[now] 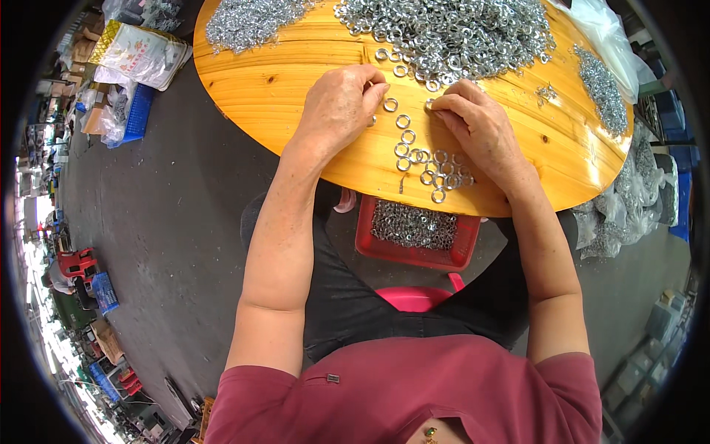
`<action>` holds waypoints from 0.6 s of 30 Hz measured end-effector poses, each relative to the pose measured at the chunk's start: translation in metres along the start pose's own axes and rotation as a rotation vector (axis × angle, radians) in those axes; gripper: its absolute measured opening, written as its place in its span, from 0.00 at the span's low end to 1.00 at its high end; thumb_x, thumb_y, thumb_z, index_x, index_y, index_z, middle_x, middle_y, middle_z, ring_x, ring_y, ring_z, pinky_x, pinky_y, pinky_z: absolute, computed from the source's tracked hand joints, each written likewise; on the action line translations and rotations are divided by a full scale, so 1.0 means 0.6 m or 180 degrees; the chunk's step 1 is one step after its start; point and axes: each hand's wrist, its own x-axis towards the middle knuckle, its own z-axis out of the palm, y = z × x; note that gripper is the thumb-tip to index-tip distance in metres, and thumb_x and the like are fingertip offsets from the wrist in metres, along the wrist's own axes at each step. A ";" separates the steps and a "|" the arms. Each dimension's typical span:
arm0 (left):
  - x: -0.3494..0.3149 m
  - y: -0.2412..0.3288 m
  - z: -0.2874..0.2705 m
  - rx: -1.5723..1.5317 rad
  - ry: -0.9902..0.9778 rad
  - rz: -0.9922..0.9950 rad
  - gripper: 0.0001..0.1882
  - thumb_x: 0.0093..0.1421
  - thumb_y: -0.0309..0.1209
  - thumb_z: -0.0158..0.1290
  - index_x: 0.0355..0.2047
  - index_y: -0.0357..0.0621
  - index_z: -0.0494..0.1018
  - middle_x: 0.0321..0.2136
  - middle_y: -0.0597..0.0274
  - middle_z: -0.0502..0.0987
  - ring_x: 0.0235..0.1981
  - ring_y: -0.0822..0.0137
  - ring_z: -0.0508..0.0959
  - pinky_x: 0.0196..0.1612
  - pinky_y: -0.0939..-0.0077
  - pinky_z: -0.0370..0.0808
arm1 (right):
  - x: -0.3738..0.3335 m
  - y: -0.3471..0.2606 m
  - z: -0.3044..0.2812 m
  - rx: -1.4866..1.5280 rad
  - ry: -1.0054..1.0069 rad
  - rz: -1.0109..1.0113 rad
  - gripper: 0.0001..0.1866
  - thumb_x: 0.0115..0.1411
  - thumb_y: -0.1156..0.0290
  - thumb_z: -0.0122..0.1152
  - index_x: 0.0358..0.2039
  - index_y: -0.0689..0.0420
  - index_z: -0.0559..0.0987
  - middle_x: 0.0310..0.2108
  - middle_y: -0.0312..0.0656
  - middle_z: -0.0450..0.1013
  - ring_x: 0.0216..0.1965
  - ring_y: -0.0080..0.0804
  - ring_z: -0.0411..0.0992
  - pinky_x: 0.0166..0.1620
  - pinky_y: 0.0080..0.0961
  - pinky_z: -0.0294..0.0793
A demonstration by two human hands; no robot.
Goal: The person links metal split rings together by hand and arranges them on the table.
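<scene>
metal rings (396, 105) | right hand (481, 129) pinches one | left hand (338, 105): can't tell grip | pile (458, 37) cropped

The left hand (336, 103) hides its palm and most of a metal ring (373, 120) by its thumb; whether its curled fingers grip anything cannot be told. At the right hand's (484, 129) fingertips, another ring (429, 105) is partly covered, its contact unclear. Beyond both hands, the large ring pile (451, 37) runs past the upper edge. Right of the right hand, a little cluster (546, 94) is too small to identify. Nearer the body than both hands, the tabletop (259, 96) hides part of the red basket (364, 233).
</scene>
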 end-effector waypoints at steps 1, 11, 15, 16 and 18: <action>0.000 0.002 0.003 0.0018 0.0103 0.0027 0.05 0.56 0.25 0.54 0.29 0.36 0.77 0.20 0.64 0.75 0.17 0.74 0.69 0.22 0.81 0.66 | 0.000 -0.002 -0.002 0.0197 -0.0009 0.0119 0.07 0.55 0.75 0.60 0.36 0.57 0.77 0.31 0.36 0.69 0.27 0.32 0.68 0.33 0.24 0.70; 0.007 0.041 0.049 0.0207 0.0295 0.0577 0.05 0.56 0.27 0.54 0.29 0.40 0.77 0.25 0.61 0.74 0.24 0.63 0.73 0.30 0.70 0.71 | 0.001 0.006 0.007 -0.0045 -0.0014 0.0139 0.05 0.54 0.77 0.60 0.33 0.59 0.77 0.32 0.38 0.70 0.29 0.32 0.69 0.34 0.24 0.70; 0.008 0.042 0.054 0.0336 0.0173 0.0678 0.05 0.56 0.28 0.53 0.29 0.41 0.77 0.26 0.60 0.74 0.27 0.60 0.74 0.32 0.68 0.72 | -0.003 0.012 0.007 -0.0091 0.0037 -0.0027 0.04 0.54 0.74 0.59 0.31 0.59 0.78 0.32 0.38 0.69 0.30 0.34 0.69 0.34 0.26 0.71; 0.008 0.040 0.054 0.0387 0.0144 0.0713 0.05 0.56 0.28 0.53 0.29 0.42 0.77 0.26 0.60 0.74 0.27 0.60 0.74 0.33 0.68 0.72 | -0.004 0.013 0.006 -0.0054 0.0059 -0.0064 0.04 0.54 0.73 0.59 0.30 0.58 0.78 0.31 0.38 0.69 0.30 0.35 0.70 0.34 0.27 0.71; 0.007 0.040 0.054 0.0435 0.0100 0.0755 0.05 0.56 0.27 0.53 0.29 0.42 0.77 0.26 0.60 0.74 0.28 0.60 0.75 0.33 0.68 0.72 | -0.007 0.015 0.004 -0.0019 0.0085 -0.0087 0.05 0.54 0.72 0.59 0.29 0.58 0.79 0.31 0.38 0.69 0.30 0.35 0.70 0.34 0.28 0.71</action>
